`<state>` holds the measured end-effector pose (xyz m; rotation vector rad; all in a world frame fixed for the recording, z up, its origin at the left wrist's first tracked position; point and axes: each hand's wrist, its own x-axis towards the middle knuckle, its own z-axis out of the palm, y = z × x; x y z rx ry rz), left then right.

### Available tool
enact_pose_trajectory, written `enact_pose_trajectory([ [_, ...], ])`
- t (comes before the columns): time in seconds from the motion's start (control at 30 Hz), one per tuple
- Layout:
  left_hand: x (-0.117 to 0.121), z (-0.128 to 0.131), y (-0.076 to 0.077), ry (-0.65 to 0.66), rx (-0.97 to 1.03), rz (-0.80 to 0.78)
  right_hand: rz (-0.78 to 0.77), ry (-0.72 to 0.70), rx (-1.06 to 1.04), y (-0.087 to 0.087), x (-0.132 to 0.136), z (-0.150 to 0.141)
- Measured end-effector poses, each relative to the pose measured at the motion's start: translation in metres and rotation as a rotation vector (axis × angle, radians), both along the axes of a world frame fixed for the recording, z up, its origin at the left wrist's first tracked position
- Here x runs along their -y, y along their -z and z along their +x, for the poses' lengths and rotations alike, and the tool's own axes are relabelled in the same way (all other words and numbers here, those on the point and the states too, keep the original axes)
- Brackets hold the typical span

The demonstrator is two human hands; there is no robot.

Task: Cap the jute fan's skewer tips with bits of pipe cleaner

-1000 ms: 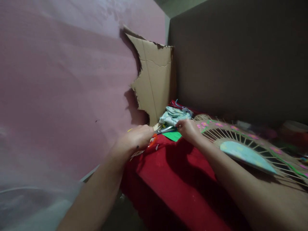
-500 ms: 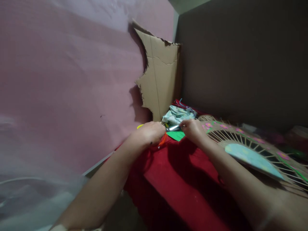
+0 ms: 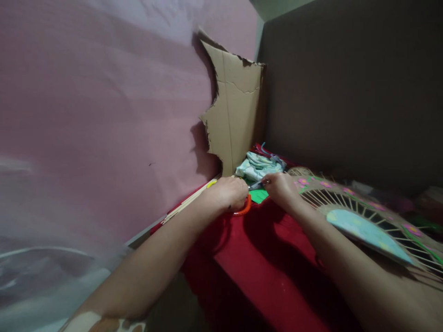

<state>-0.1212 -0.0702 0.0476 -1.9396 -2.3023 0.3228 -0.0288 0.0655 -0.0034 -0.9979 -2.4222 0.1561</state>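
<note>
My left hand (image 3: 226, 193) is closed round orange-handled scissors (image 3: 244, 208), whose metal blades (image 3: 256, 185) point right toward my right hand. My right hand (image 3: 281, 188) pinches something small at the blade tips; I cannot make out what. A green sheet of paper (image 3: 258, 196) lies on the red cloth just under the blades. Thin bamboo sticks (image 3: 187, 203) run along the wall behind my left forearm.
A red cloth (image 3: 263, 267) covers the table. A decorated bamboo fan frame (image 3: 346, 203) with a light blue panel lies at the right. A crumpled pale cloth (image 3: 259, 166) and torn cardboard (image 3: 235, 120) stand in the corner by the pink wall.
The view has shifted left, so both hands sit further right. The scissor blades have closed together toward my right hand's pinch, and the orange handle now shows below my left hand.
</note>
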Motion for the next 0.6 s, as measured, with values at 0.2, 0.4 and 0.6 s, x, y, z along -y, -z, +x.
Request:
enact_pose_trajectory([
  [0.2,-0.005,-0.002,0.003,0.035,0.008,-0.016,0.001,-0.009,0.002,0.003,-0.003,0.000],
  [0.4,-0.010,-0.002,0.003,0.059,-0.032,-0.052,0.018,-0.004,0.010,0.004,-0.003,-0.001],
  [0.6,-0.019,0.002,0.001,0.061,-0.042,-0.038,0.016,-0.012,0.016,0.004,-0.004,-0.001],
])
